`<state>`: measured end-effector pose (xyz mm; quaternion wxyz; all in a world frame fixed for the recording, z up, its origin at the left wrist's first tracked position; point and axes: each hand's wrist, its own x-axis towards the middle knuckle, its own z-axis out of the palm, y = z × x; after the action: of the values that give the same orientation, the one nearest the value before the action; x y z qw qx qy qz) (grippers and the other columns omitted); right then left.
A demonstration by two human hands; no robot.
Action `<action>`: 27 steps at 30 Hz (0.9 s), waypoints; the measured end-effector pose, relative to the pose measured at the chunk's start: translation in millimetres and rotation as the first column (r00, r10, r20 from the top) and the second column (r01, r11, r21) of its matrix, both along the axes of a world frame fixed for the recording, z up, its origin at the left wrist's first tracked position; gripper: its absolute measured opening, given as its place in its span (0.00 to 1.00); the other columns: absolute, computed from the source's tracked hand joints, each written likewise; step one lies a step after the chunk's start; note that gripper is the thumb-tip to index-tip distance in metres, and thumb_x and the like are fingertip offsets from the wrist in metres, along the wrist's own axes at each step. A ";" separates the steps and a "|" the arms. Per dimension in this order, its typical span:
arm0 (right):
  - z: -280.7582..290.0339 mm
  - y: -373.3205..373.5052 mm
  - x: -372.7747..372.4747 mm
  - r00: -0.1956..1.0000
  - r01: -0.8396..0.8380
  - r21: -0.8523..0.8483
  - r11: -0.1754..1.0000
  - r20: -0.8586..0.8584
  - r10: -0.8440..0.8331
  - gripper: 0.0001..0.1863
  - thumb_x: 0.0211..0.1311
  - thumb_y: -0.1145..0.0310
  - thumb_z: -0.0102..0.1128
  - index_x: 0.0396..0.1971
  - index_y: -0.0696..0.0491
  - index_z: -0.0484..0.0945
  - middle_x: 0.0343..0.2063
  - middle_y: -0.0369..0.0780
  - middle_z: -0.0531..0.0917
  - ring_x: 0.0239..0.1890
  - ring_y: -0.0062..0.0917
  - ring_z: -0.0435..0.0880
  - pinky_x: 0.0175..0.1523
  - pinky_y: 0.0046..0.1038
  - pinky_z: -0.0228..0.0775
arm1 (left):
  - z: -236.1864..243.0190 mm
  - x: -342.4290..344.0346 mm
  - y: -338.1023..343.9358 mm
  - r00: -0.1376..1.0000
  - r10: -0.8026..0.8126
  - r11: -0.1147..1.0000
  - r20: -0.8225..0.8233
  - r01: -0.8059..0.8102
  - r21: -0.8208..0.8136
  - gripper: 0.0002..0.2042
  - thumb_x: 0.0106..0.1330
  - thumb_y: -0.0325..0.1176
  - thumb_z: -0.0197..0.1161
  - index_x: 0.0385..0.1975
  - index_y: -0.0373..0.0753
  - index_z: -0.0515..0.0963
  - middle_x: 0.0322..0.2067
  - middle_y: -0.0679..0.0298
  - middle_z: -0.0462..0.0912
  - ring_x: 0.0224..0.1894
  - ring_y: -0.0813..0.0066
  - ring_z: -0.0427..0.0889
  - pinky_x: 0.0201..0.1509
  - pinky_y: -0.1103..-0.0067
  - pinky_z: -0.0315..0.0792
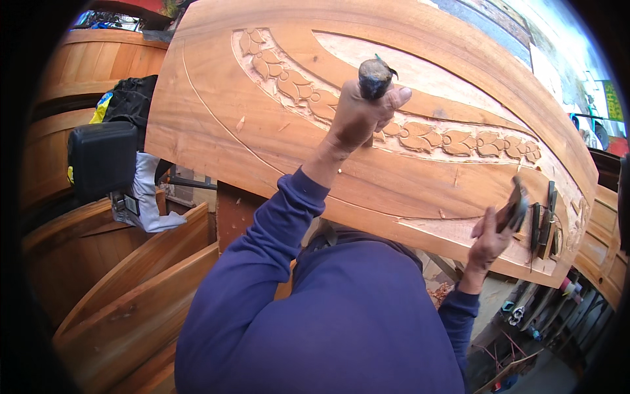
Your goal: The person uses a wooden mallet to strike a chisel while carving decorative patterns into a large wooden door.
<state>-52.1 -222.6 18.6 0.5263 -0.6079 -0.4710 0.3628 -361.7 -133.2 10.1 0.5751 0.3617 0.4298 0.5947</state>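
My left hand [357, 118] is closed round a chisel [375, 77], held upright over the carved wooden panel [420, 177]. The chisel's worn, dark handle end faces up; its blade is mostly hidden below the fist. A band of carved flowers and leaves [295, 85] curves across the panel, passing under this hand. At the panel's near right side, my right hand [489, 246] grips a brown, dark-edged mallet [513, 209], raised over the surface and slightly blurred. Several dark slim carving tools [545, 220] lie just right of it.
Wood chips [241, 123] are scattered on the panel. A black case [102, 161], a white cloth [149, 197] and dark fabric lie at the left. Curved wooden pieces [131, 262] stand at the lower left. Tools and metal bars [525, 315] are at the lower right.
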 end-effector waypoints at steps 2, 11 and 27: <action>55.1 36.1 -12.8 0.996 -0.086 0.194 0.977 -0.015 0.090 0.30 0.72 0.76 0.56 0.72 0.52 0.62 0.22 0.30 0.68 0.15 0.12 0.61 0.19 0.17 0.55 | 3.0 4.2 -0.1 0.999 0.000 1.000 -0.044 0.002 0.025 0.19 0.70 0.34 0.68 0.16 0.41 0.72 0.12 0.75 0.67 0.13 0.89 0.62 0.15 0.84 0.54; 125.0 170.3 -74.1 0.499 -0.723 0.547 0.421 0.836 -0.228 0.17 0.64 0.77 0.60 0.53 0.52 0.81 0.26 0.41 0.83 0.23 0.30 0.80 0.31 0.30 0.72 | -4.1 0.1 -5.5 1.000 -0.007 1.000 -0.022 0.007 0.016 0.16 0.64 0.37 0.72 0.21 0.43 0.72 0.13 0.75 0.66 0.13 0.88 0.62 0.15 0.85 0.56; 46.6 117.6 -61.6 0.754 -0.608 0.120 0.785 0.396 0.524 0.39 0.63 0.81 0.65 0.72 0.38 0.66 0.62 0.43 0.79 0.61 0.30 0.82 0.62 0.30 0.79 | -11.9 -23.3 2.8 0.971 0.143 0.989 0.191 -0.147 0.007 0.17 0.66 0.35 0.67 0.18 0.48 0.66 0.09 0.76 0.62 0.09 0.87 0.60 0.11 0.83 0.58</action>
<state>-113.7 -105.0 65.2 0.3704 -0.4199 -0.7579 0.3347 -385.0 -130.4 -1.8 0.5645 0.2768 0.3920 0.6716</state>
